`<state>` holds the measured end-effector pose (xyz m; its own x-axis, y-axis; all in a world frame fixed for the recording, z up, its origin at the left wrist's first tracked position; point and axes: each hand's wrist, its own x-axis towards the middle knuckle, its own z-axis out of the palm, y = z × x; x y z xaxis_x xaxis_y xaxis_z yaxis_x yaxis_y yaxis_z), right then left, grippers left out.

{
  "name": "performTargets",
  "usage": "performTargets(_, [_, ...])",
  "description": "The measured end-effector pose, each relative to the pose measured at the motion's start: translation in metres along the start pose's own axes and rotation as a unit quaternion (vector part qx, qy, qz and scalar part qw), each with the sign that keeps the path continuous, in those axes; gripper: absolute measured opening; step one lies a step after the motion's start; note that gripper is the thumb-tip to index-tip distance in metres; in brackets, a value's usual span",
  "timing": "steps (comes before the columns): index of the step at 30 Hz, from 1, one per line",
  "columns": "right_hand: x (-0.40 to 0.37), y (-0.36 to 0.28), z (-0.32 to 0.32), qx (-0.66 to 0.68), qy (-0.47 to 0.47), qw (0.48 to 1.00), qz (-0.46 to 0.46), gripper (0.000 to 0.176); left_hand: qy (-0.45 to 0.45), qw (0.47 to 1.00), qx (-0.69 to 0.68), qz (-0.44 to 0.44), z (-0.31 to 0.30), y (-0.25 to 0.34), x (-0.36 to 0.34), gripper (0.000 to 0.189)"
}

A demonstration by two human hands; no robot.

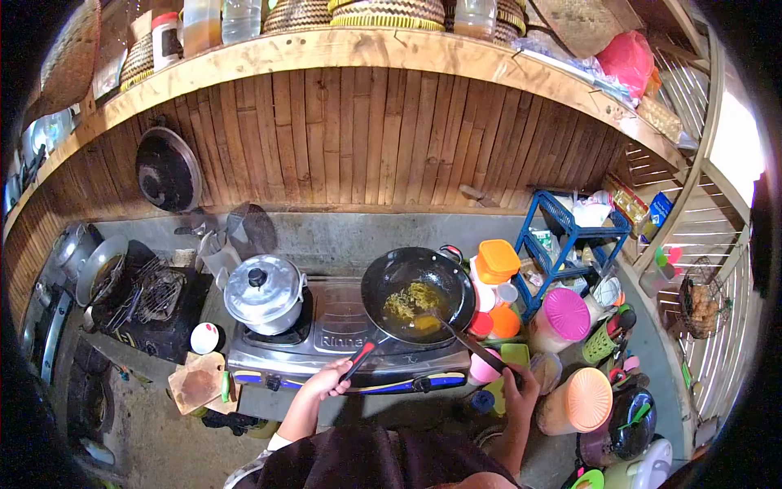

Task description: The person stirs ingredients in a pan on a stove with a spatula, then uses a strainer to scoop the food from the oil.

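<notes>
Head view: wide black wok (377,277), round, glossy curved wall, sits on the right side of a two-burner metal stove (336,303) with a brushed-looking top. Shredded yellow-green food (413,300) clumps in the wok, loose and stringy, with shiny yellowish liquid pooled beside it.

Left hand (330,380): grip pressed around the wok's long handle (357,359), red and black, slim, angled toward the person. Right hand (519,389): grip pinching the dark, flat, narrow shaft of a utensil (481,349); its far end reaches down into the wok, by the liquid. Exact tip shape unclear.

Left burner: silvery metal pot (261,300), rounded, domed lid with black knob. Near the stove's left end, worn wooden board (194,385), rough edges, green-handled knife lying on it; rounded white item (204,338) with red mark just behind.

Right of the wok: smooth plastic tubs, incl. ribbed pink lid (567,314) and ribbed peach lid (590,399), plus blue plastic rack (562,213), open-sided. Grey surface (671,383) carries these. Behind: vertical bamboo-strip wall (366,138); above, raw wood shelf (350,53) with woven baskets (387,14).
</notes>
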<state>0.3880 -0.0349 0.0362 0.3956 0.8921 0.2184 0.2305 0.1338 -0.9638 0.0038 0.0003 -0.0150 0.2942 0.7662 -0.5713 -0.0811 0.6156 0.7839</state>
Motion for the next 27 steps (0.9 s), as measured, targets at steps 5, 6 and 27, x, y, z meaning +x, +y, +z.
performTargets(5, [-0.007, -0.030, -0.012, 0.041, 0.047, 0.997, -0.038, 0.008, 0.016, 1.000, 0.020, -0.002, 0.005, 0.005, -0.006, 0.028])
performTargets(6, [-0.006, -0.030, -0.012, 0.042, 0.048, 0.997, -0.039, 0.008, 0.016, 1.000, 0.021, -0.001, 0.004, 0.004, -0.005, 0.028])
performTargets(27, [0.006, 0.009, 0.054, 0.036, -0.258, 0.965, 0.043, 0.035, 0.058, 0.998, 0.005, -0.007, 0.015, 0.015, -0.017, 0.016])
